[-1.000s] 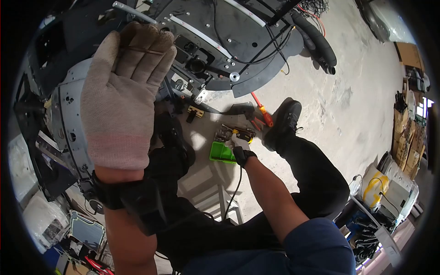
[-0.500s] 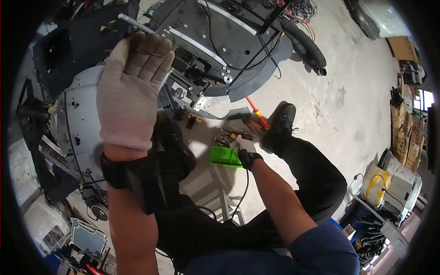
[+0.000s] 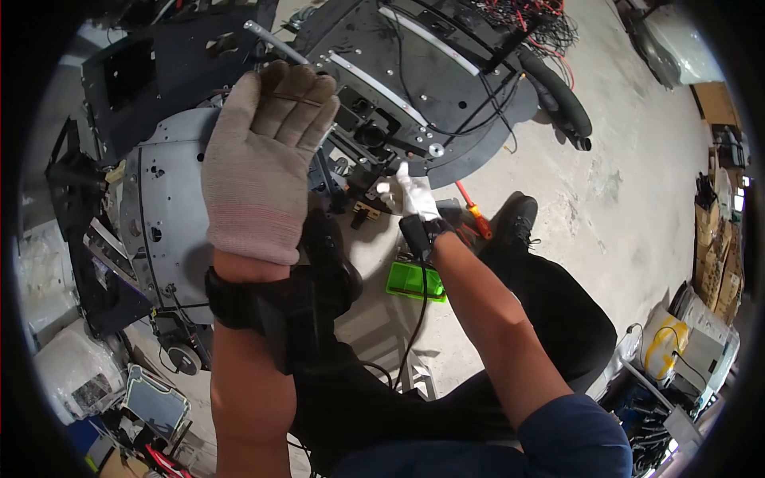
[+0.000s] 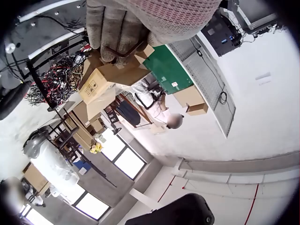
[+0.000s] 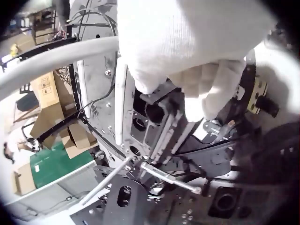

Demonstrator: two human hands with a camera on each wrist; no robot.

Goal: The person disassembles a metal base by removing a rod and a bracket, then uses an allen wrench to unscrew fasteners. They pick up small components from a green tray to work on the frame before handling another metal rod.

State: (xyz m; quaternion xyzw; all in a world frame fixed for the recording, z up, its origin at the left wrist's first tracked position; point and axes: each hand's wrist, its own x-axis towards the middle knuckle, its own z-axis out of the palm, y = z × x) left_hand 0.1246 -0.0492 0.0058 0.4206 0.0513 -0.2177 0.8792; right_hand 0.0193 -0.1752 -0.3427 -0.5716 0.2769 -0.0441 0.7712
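My gloved left hand (image 3: 261,163) is raised palm up at the left, its fingers extended and slightly bent. A thin brown bent rod (image 4: 124,52) lies across its fingers; the thumb stands apart from it. The white-gloved right hand (image 3: 413,195) is over the lower edge of the dark machine plate (image 3: 470,119). In the right wrist view, that hand (image 5: 187,51) has several fingers curled, close to a dark bracket (image 5: 164,91) on the machine. Whether they touch it or hold anything small is hidden. A brass-coloured part (image 3: 366,212) is on the floor just left of the right hand.
On the floor are a green tray (image 3: 414,280), partly behind the right forearm, and a red-orange screwdriver (image 3: 480,221) near my shoe (image 3: 519,217). A black hose (image 3: 562,103) and tangled wires (image 3: 542,32) lie beyond the plate. Cardboard (image 3: 717,255) stands far right.
The right hand has left the small parts above the green tray and moved up to the machine's edge. The left hand keeps its pose with the rod, while the head view has shifted.
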